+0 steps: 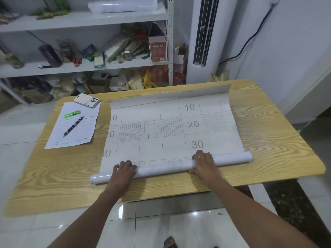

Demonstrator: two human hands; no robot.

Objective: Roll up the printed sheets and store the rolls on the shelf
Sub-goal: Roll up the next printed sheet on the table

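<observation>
A large printed sheet (170, 122) with grid squares and the numbers 10, 20, 30 lies flat on the wooden table (268, 140). Its near edge is wound into a glossy white roll (164, 168) that runs across the table's front. My left hand (124, 171) lies over the roll near its left end, fingers curled on it. My right hand (203, 162) grips the roll right of its middle. The sheet's far edge curls upward. On the top board of the white shelf (86, 19) behind the table lies a finished roll (123, 5).
Left of the sheet lies a printed form (59, 135) with a green lighter (72, 114), a dark pen (73, 125) and a phone (87, 100) on it. The shelf's lower boards are crowded with boxes and jars. A standing air conditioner (204, 33) is at the right.
</observation>
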